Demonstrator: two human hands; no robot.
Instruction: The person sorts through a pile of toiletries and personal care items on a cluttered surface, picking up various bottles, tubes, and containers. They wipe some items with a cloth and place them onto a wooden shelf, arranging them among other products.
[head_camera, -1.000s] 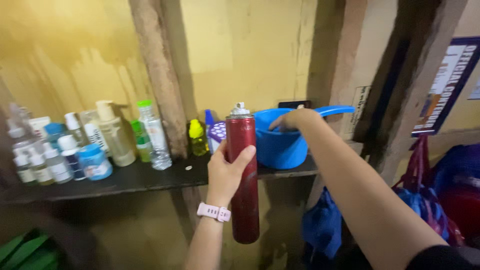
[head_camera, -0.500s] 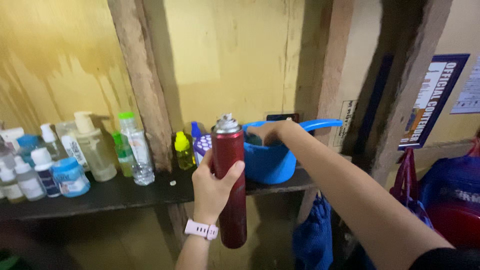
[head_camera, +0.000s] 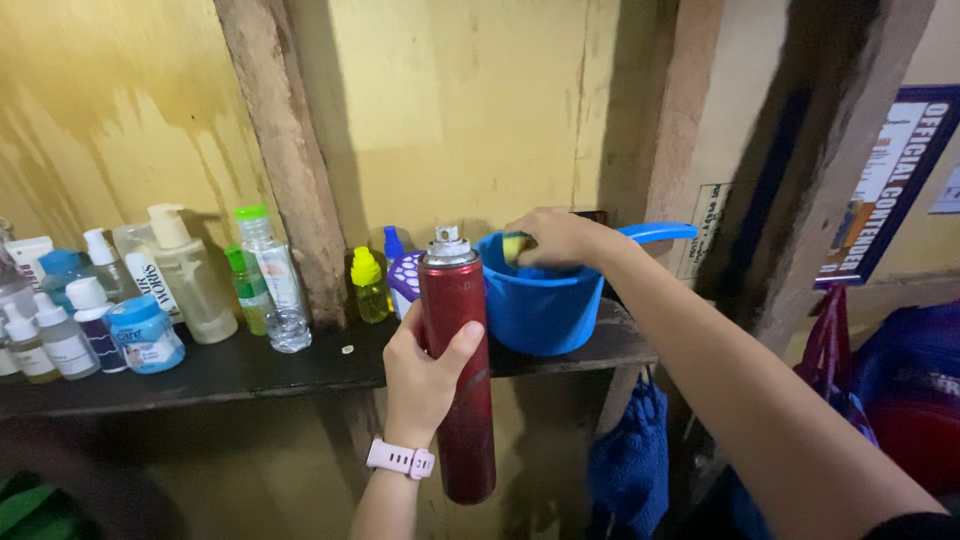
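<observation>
Our left hand grips the tall red spray can upright, just before the shelf. Our right hand dips into the blue dipper, fingers pinching something yellow-green (a cap, we judge); lifting it out looks next.

Spray can in my left, dipper under my right.
My left hand grips a tall dark-red spray can upright, silver nozzle on top, before the shelf edge. My right hand pinches something small and yellow-green inside the blue dipper standing on the shelf.
</observation>
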